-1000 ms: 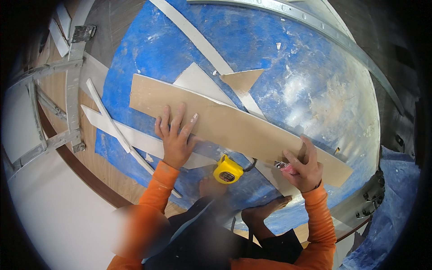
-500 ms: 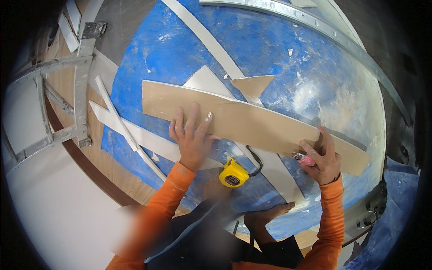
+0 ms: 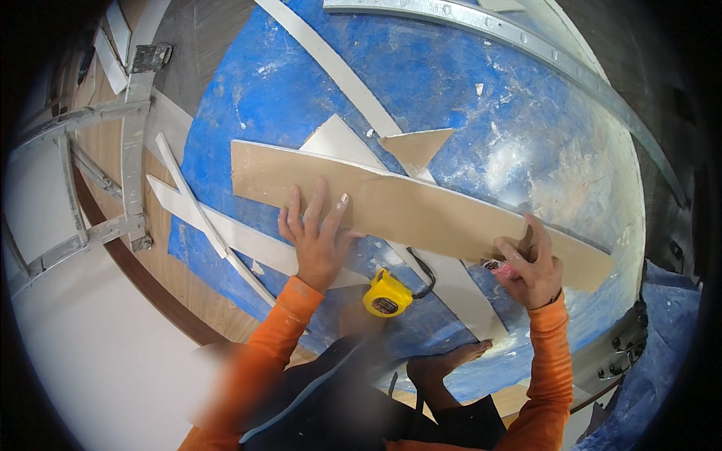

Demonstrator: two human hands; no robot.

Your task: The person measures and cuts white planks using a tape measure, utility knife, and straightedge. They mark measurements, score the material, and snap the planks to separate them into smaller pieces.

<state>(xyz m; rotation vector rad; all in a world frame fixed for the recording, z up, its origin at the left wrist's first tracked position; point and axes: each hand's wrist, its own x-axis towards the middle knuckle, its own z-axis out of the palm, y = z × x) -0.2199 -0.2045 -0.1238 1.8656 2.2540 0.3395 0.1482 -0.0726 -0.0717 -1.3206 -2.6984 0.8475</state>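
Note:
A long tan-faced strip of plasterboard (image 3: pixel 421 204) lies slantwise across white offcuts. My left hand (image 3: pixel 317 248) grips its near edge, fingers spread over the tan face and thumb along the edge. Toward the strip's right end, my right hand (image 3: pixel 532 267) is closed on a small pink object (image 3: pixel 496 267) whose kind I cannot make out. Its fingers also rest on the board. Between my hands and nearer to me sits a yellow tape measure (image 3: pixel 387 293) with a dark strap. A tan triangular offcut (image 3: pixel 418 147) lies just beyond the strip.
Blue, plaster-smeared sheeting (image 3: pixel 293 83) lies underneath. A metal profile (image 3: pixel 481 21) curves along the far right side. White strips (image 3: pixel 218 225) cross at the left, beside a metal ladder-like frame (image 3: pixel 135 161). My bare foot (image 3: pixel 444 364) is close to a white offcut (image 3: pixel 474 301).
The view has shifted slightly, so most things appear a little further left. Both hands keep the same hold on the strip and the pink object.

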